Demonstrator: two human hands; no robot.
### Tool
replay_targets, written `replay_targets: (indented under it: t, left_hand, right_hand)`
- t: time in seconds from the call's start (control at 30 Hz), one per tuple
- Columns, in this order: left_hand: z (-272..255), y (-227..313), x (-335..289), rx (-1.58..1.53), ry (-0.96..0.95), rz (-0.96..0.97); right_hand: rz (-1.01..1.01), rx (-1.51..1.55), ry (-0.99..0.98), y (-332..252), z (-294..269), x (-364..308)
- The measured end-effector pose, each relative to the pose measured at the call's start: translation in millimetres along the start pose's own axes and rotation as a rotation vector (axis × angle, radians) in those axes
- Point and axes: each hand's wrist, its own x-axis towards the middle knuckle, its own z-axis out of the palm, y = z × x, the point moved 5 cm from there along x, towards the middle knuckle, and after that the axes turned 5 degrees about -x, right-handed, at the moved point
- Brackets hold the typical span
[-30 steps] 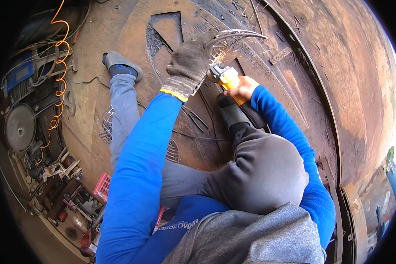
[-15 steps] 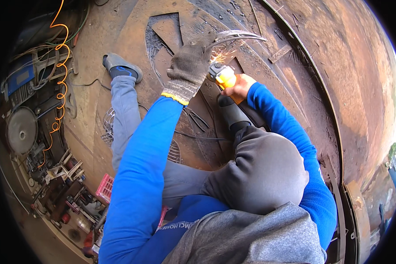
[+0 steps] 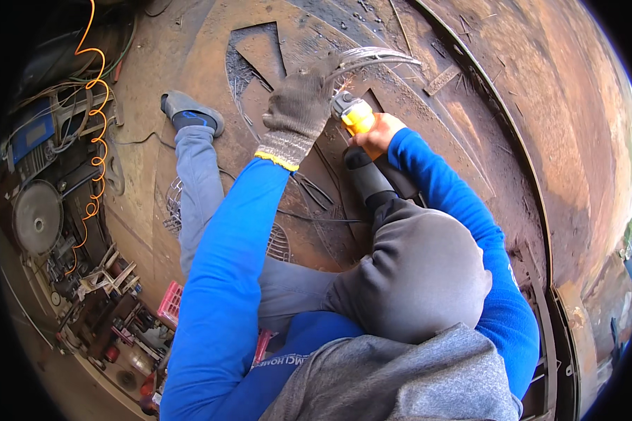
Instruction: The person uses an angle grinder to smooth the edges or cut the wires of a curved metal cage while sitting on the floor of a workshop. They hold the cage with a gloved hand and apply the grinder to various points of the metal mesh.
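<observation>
A brown knitted work glove with a yellow cuff edge covers my left hand (image 3: 298, 102). Its fingers are wrapped round a bundle of thin curved metal rods (image 3: 380, 56), whose free ends arc to the right. My bare right hand (image 3: 383, 135) grips a yellow angle grinder (image 3: 359, 116) with a grey head, just right of the glove. The grinder's head sits close below the rods, and a few faint sparks (image 3: 345, 85) show between them. The glove hides the contact point and the disc.
Steel plate (image 3: 260, 52) with cut-outs lies under my hands. My shod feet (image 3: 195, 114) rest on it. Nearby are bent rods (image 3: 313, 191), a cable and round wire grates (image 3: 279, 243). An orange coiled hose (image 3: 98, 140), machine and tools line the left; a curved metal edge (image 3: 502, 105) runs right.
The spray of sparks has shrunk to a few faint streaks. My hands, the rods and the grinder stay almost in place; the whole view has shifted slightly.
</observation>
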Motion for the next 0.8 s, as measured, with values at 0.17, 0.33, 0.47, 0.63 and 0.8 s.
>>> replay_targets:
  t: [0.17, 0.33, 0.47, 0.63, 0.8]
  left_hand:
    - [0, -7, 9, 0.002, 0.021, -0.086]
    - [1, -23, 9, -0.047, 0.046, -0.106]
    - [0, -11, 15, -0.124, 0.063, -0.077]
    - [-1, -19, 9, -0.119, 0.045, -0.110]
    - [5, -27, 20, -0.078, -0.011, -0.239]
  right_hand:
    - [-0.066, 0.075, 0.019, 9, 3, 1]
    - [-0.062, 0.016, -0.018, -19, -8, -18]
    - [-0.147, 0.116, -0.068, -8, -1, -11]
    - [-0.132, 0.091, -0.078, -15, 0, -13]
    - [-0.139, 0.166, 0.027, 31, 4, 4]
